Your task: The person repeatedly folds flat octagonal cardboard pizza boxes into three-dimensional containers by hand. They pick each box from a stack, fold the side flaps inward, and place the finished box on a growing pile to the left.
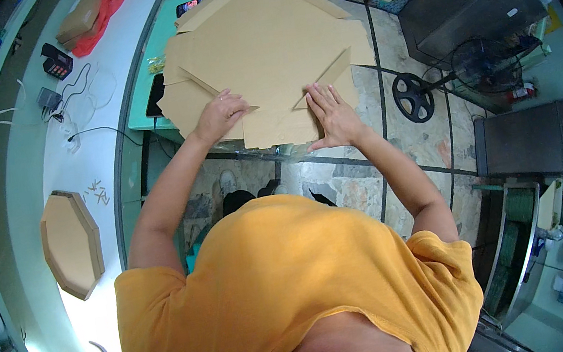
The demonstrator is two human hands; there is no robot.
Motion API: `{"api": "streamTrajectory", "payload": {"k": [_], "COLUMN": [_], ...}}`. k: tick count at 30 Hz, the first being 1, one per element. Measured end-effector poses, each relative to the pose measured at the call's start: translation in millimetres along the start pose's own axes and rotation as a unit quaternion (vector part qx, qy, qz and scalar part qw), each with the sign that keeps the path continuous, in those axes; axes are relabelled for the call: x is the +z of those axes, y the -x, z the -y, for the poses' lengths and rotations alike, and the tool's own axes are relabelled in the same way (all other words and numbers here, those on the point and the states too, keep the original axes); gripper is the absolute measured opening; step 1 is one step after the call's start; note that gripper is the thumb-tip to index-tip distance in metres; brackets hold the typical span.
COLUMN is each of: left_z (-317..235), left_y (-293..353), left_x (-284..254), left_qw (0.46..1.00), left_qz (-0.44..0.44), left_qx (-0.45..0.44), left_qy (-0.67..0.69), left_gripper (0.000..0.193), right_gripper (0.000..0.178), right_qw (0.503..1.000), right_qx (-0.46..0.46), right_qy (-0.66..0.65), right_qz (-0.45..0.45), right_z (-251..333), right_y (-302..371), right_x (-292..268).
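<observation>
A large brown cardboard sheet (263, 42), cut roughly eight-sided with creased flaps round its rim, lies on a green table (141, 98). At its near left side my left hand (221, 114) is bent over a partly folded flap, fingers close together at the crease; its thumb is hard to see. My right hand (332, 115) rests palm down at the near right flap with fingers stretched and thumb out to the side. Between my hands a near flap (280, 127) extends toward me.
On the white counter at left stand an eight-sided cardboard tray (74, 245), a black device (57, 61), cables and a red plastic bag (103, 21). A phone (155, 95) lies on the green table's left edge. A black fan (485, 66) with a round base stands at right.
</observation>
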State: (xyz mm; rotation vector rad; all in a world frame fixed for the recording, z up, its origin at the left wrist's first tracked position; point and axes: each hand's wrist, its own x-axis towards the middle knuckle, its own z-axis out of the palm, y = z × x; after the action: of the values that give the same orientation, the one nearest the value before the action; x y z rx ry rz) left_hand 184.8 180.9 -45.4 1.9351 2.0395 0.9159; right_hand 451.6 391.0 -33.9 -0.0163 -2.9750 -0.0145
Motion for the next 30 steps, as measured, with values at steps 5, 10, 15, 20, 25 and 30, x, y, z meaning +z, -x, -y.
{"api": "streamTrajectory", "payload": {"k": [5,10,15,20,25,30], "left_z": [-1.4,3.5,8.0,-3.2,-19.0,-20.2], "left_y": [17.0,10.1,-11.7,-13.9,-3.9,-19.2], "left_x": [-5.7,1.0,14.0,10.1,16.1,6.2], "left_qw": [0.991,0.99,0.988,0.995,0.982,0.984], "left_qz": [-0.034,-0.068,-0.088,-0.077,-0.073,-0.037], "left_qx": [0.123,0.11,-0.101,-0.052,0.013,0.047], "left_qy": [-0.036,-0.064,0.082,-0.02,-0.172,-0.167], "left_gripper": [0.031,0.039,0.027,0.025,0.03,0.024], "right_gripper": [0.103,0.062,0.026,0.026,0.032,0.025], "right_qw": [0.999,0.996,0.873,0.941,0.982,0.986], "right_qx": [-0.004,0.044,0.287,0.187,0.013,0.013], "right_qy": [0.024,-0.032,-0.388,-0.258,-0.147,-0.097], "right_qz": [-0.047,-0.077,-0.069,-0.117,-0.115,-0.134], "right_z": [10.3,-7.9,-15.0,-10.5,-10.1,0.6], "right_y": [0.1,-19.1,-52.3,-52.6,-35.1,-41.9], "right_x": [-3.5,-8.4,-9.3,1.6,11.4,15.1]}}
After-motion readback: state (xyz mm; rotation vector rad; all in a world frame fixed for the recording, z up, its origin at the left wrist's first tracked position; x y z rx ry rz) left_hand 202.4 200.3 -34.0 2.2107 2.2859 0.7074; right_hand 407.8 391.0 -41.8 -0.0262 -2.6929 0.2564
